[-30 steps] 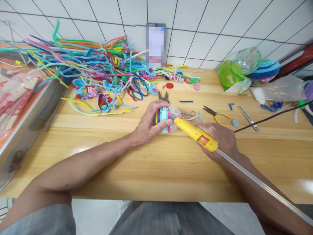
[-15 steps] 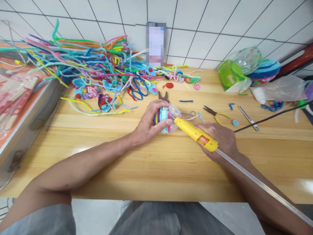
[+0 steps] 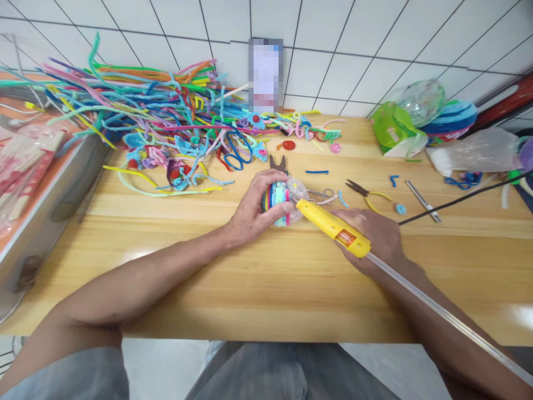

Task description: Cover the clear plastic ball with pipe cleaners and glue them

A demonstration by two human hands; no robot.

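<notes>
My left hand (image 3: 255, 208) is wrapped round a clear ball (image 3: 283, 201) partly covered in bands of coloured pipe cleaner, and holds it on the wooden table (image 3: 266, 289). My right hand (image 3: 377, 236) grips a yellow glue gun (image 3: 333, 226). Its nozzle touches the right side of the ball. A long clear glue stick (image 3: 441, 314) sticks out of the gun's back, over my right forearm.
A big heap of coloured pipe cleaners (image 3: 137, 111) fills the back left. Yellow-handled pliers (image 3: 368, 193), scissors (image 3: 322, 195), dark pliers (image 3: 278, 163) and a metal tool (image 3: 422, 202) lie behind the hands. Bags and a clear ball (image 3: 418, 103) sit back right. A black cable (image 3: 466, 198) crosses the right side.
</notes>
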